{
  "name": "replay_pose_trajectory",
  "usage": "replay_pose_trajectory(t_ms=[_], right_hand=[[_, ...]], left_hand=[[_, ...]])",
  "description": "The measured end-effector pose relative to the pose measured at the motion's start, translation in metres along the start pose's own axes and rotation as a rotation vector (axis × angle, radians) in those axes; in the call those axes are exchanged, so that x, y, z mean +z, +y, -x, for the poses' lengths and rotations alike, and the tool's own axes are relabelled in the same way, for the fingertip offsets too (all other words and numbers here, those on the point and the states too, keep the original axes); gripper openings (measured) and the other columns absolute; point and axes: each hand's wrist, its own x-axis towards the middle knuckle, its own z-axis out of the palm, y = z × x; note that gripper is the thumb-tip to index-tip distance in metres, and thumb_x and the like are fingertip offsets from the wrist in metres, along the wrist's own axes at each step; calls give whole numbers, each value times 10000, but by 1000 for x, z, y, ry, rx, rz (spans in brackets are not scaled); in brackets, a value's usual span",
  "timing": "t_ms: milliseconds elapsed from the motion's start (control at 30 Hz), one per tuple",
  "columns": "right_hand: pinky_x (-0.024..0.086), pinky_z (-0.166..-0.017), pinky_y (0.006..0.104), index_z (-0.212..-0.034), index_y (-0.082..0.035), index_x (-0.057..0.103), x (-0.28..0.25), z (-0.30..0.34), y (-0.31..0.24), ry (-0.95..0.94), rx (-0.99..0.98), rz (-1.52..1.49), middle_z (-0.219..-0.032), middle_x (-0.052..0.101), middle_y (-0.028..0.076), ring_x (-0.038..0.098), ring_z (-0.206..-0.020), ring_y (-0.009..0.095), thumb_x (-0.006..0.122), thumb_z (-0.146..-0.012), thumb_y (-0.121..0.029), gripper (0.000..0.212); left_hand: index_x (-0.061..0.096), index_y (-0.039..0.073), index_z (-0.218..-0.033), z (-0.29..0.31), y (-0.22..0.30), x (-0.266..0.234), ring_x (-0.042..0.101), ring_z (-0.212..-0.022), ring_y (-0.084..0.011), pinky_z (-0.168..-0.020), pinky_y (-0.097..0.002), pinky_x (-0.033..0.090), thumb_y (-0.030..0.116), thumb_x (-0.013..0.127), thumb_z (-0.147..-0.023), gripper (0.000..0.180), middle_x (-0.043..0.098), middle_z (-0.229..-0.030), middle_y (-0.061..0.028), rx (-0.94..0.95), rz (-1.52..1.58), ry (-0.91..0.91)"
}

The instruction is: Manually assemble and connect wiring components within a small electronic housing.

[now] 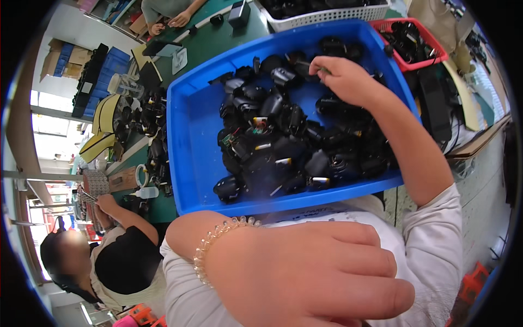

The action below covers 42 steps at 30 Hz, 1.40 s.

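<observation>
A blue plastic bin (188,158) holds many black plastic device housings (283,147), some with small circuit boards and light-coloured batteries showing. My right hand (346,79) reaches over the far right part of the bin. Its fingers are closed on a thin tool (325,71) with a bit of green, mostly hidden by the hand. Very near the camera, my left hand (305,267) is held in front of my body, back of the hand up, with a clear coiled band (204,250) at the wrist. Its fingers curl under, and whatever they hold is hidden.
A red basket (441,54) and a white basket (327,19) of black parts stand beyond the bin. More black parts (155,152) lie along the green table (210,43) at left, near a small white bottle (147,192). Two other people work at the left and far side.
</observation>
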Motion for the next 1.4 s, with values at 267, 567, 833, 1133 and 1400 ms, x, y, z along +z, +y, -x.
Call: replay_pose_trajectory(t_ms=[267,567,833,1133,1400], right_hand=[[367,-605,264,-868,-26,505,1,-3,-1,-53,-90,-149,-675,443,24,416,-640,109,431,-858,-65,84],[378,-592,288,-867,-7,521,-3,3,-19,-150,40,-206,-646,480,58,460,-626,149,442,-856,-82,110],[386,-596,293,-911,-26,538,-4,6,-24,-193,64,-190,-660,493,58,465,-617,145,446,-874,-108,128],[401,-618,303,-951,-37,557,0,6,-18,-188,71,-133,-688,521,82,490,-624,171,465,-867,-111,145],[404,-652,274,-964,-30,558,1,6,-25,-258,134,-149,-713,509,52,477,-675,139,447,-874,-99,159]], left_hand=[[620,3,-983,-34,4,-10,481,-560,-262,-483,-340,364,170,566,-831,233,473,-698,-122,-103,545,-250],[563,23,-901,-38,5,10,514,-657,-305,-560,-382,389,183,554,-831,175,498,-747,-139,-124,419,-752],[557,29,-971,-35,16,-18,526,-689,-306,-619,-383,398,207,535,-836,224,525,-787,-136,-164,95,-944],[591,61,-1028,-31,27,-49,525,-673,-233,-571,-339,398,137,582,-816,225,546,-828,-93,180,-226,-542],[633,90,-1001,-31,35,-66,474,-564,-164,-476,-283,339,41,601,-784,225,583,-790,-88,482,-420,-236]])
